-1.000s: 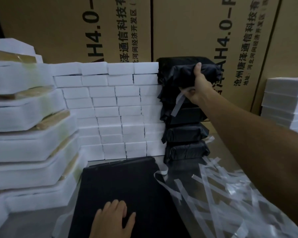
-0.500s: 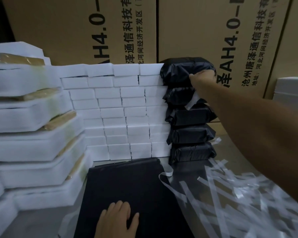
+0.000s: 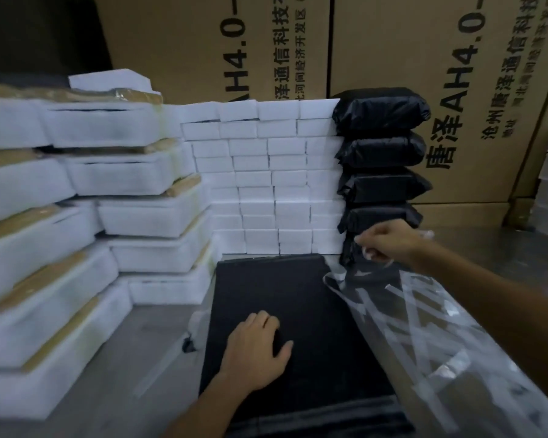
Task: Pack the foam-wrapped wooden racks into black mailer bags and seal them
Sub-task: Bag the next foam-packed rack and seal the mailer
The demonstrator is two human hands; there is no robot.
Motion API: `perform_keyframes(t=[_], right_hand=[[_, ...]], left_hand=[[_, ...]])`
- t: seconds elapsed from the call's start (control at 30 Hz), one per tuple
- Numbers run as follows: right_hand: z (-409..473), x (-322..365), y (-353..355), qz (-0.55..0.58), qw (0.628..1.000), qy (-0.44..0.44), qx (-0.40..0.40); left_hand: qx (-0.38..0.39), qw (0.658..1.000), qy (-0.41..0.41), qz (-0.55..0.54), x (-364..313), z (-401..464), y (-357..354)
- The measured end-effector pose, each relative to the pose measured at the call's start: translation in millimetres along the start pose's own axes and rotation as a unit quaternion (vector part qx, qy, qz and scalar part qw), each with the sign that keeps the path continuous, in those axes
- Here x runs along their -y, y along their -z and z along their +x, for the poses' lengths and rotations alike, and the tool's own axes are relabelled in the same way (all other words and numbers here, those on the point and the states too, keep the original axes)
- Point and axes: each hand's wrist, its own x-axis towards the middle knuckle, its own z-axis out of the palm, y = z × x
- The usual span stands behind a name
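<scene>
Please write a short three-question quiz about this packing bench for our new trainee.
1. True or false: the left hand rests on the flat pile of empty black plastic mailer bags.
2. What does the right hand pinch?
A. a clear peel-off sealing strip
B. a foam-wrapped rack
C. a cardboard flap
3. Fill in: the sealed black mailer parcels are stacked against the wall of small white foam blocks, on its ____ side as the camera sees it.

Key:
1. True.
2. A; it hangs over the heap of discarded clear strips.
3. Right; the white foam-wrapped wooden racks stand on the left.
</scene>
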Motion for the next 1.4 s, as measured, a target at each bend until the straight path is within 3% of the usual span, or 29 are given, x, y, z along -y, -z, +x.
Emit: perform_keyframes(t=[0.1, 0.2, 0.3, 0.37, 0.4, 0.63, 0.8, 0.87, 0.97, 1.1, 1.17, 1.4], right_hand=[[-30, -37, -33, -0.046, 0.998, -0.039, 0.028], [-57, -65, -62, -0.224, 0.972, -0.052, 0.051], [-80, -82, -87, -0.266, 0.964, -0.015, 0.002], [-93, -90, -104, -0.265, 0.964, -0.002, 0.026], [-99, -94, -113, -0.275, 0.961, -0.001, 0.033], [-113, -99, -134, -0.267, 0.963, 0.001, -0.046], [-102, -92, -140, -0.257, 0.965, -0.023, -0.038], [-93, -94, -133, -0.229, 0.972, -0.029, -0.038], [-80, -99, -122, -0.162, 0.984, -0.038, -0.061], [-71, -102, -124, -0.213, 0.971, -0.060, -0.089], [-66, -100, -125, -0.235, 0.965, -0.066, -0.095], [-62, -100, -130, -0.247, 0.958, -0.056, -0.132]], left_hand=[[0.027, 0.998, 0.008, -0.061, 9, -22, 2], [0.047, 0.998, 0.026, -0.015, 15, -38, 10], [0.011, 0.986, 0.161, 0.047, 31, -49, 21], [0.008, 0.965, 0.260, 0.024, 44, -54, 24], [0.008, 0.963, 0.269, 0.015, 48, -54, 25], [0.000, 0.966, 0.238, -0.099, 54, -38, 22], [0.115, 0.969, 0.215, -0.051, 64, -13, 43], [0.066, 0.976, 0.205, -0.012, 65, 4, 66], [-0.135, 0.977, 0.162, 0.020, 66, 41, 126], [-0.335, 0.935, 0.091, 0.077, 72, 86, 226], [-0.352, 0.920, 0.111, 0.132, 81, 102, 266], [-0.234, 0.927, 0.190, 0.225, 116, 131, 319]])
